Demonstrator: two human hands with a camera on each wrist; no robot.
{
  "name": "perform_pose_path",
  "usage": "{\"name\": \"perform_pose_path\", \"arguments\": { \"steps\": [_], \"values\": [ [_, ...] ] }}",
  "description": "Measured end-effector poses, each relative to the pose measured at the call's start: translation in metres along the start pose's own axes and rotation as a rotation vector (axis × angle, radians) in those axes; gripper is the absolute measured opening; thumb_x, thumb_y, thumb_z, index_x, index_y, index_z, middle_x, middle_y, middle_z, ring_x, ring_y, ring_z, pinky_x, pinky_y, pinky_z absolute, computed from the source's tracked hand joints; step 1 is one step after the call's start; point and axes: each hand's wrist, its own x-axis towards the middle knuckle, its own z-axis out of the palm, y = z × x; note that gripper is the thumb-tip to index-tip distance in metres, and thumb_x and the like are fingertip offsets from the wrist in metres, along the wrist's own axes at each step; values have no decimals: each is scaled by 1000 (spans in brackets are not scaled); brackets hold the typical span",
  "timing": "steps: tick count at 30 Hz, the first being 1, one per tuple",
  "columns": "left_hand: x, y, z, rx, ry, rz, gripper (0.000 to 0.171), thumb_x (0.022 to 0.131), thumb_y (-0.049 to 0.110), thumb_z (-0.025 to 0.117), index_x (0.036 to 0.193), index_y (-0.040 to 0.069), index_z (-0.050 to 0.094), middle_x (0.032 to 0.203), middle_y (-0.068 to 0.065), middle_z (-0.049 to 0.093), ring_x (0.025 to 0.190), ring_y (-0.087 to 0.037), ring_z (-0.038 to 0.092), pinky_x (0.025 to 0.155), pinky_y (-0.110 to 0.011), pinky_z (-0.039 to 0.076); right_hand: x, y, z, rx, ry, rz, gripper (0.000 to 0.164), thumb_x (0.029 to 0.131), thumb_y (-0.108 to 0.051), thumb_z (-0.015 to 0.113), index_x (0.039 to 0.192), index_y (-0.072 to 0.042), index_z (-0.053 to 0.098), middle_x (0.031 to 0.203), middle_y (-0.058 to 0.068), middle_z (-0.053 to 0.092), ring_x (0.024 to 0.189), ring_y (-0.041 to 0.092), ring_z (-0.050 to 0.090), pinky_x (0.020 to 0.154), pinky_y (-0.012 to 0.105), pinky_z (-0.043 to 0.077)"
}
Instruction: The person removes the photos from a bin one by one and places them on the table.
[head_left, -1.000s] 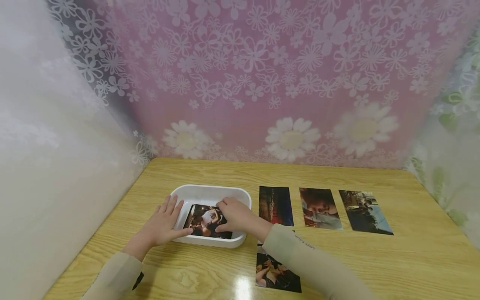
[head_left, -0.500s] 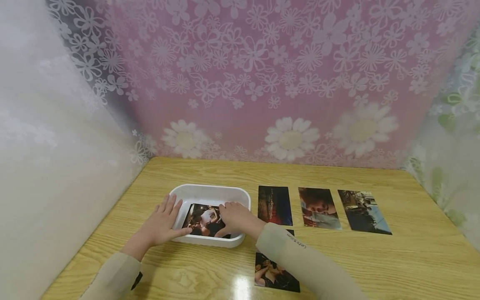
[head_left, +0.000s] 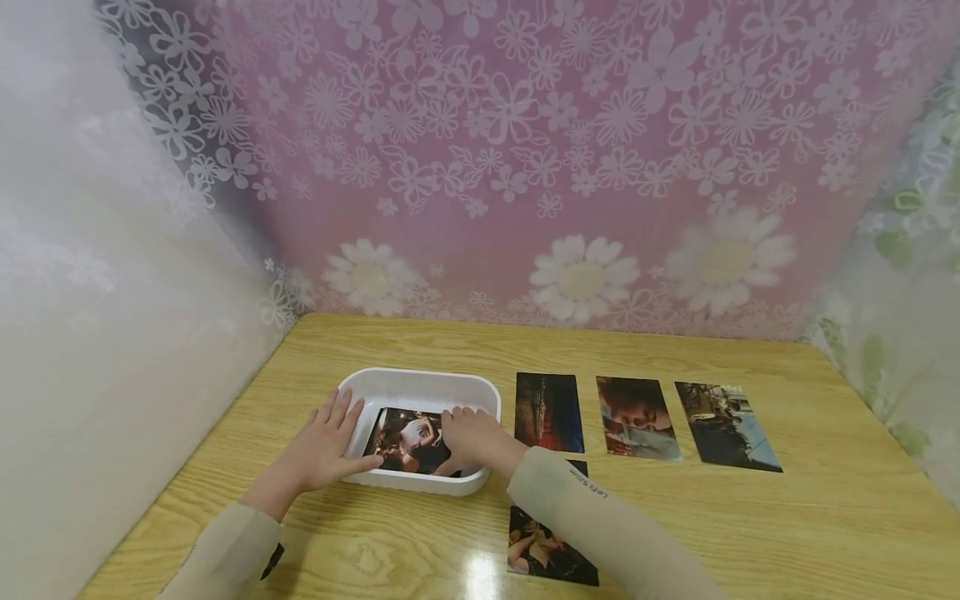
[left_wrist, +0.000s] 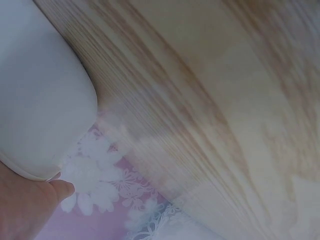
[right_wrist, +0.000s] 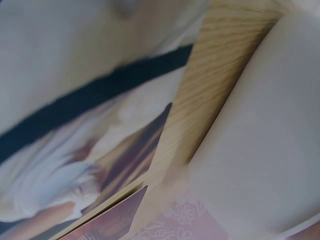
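Observation:
A white plastic tray [head_left: 360, 371] stands on the wooden table, with a printed photo [head_left: 408, 442] flat on its floor. My left hand [head_left: 321, 446] rests on the tray's left rim, fingers spread and fairly straight, thumb over the near rim. The left wrist view shows part of this hand [left_wrist: 22, 205] against the tray wall [left_wrist: 47, 95]. My right hand [head_left: 476, 440] is inside the tray at the photo's right end, fingers toward the far side and thumb toward the near side. It hides that end, so whether it pinches the photo cannot be seen.
Three photos lie in a row right of the tray: a dark red-blue one [head_left: 550, 412], one of faces [head_left: 639, 417] and a street scene [head_left: 727, 425]. Another photo [head_left: 551, 546] lies nearer, partly under the right sleeve [head_left: 592, 508]. Flowered sheets [head_left: 450, 167] enclose the table.
My right hand has shifted slightly right along the photo, uncovering a little more of its picture. The left hand stays on the tray rim, and the photos on the table keep their places.

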Motion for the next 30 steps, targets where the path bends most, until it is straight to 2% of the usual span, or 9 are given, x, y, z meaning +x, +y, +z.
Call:
{"name": "perform_pose_path", "arguments": {
  "steps": [15, 23, 30],
  "values": [
    [0, -1, 0, 2, -18, -12, 94, 78, 65, 44, 137, -6, 22, 142, -26, 10, 129, -42, 4, 96, -59, 16, 1, -1, 0, 16, 34, 11, 83, 64, -63, 64, 121, -5, 50, 104, 8, 55, 94, 21, 52, 73, 36, 45],
    [1, -1, 0, -4, -28, -14, 95, 78, 65, 44, 138, -6, 22, 142, -26, 10, 129, -41, 2, 97, -58, 15, -2, -1, -5, 21, 54, 16, 82, 62, -63, 66, 119, -6, 51, 99, 7, 56, 90, 21, 52, 67, 39, 42],
    [0, 0, -2, -3, -33, -17, 95, 79, 65, 44, 138, -6, 22, 142, -26, 10, 129, -41, 3, 97, -58, 15, 0, 0, -3, 26, 137, 18, 80, 59, -62, 68, 115, -7, 52, 95, 8, 54, 88, 22, 51, 66, 38, 42]
  ]
}}
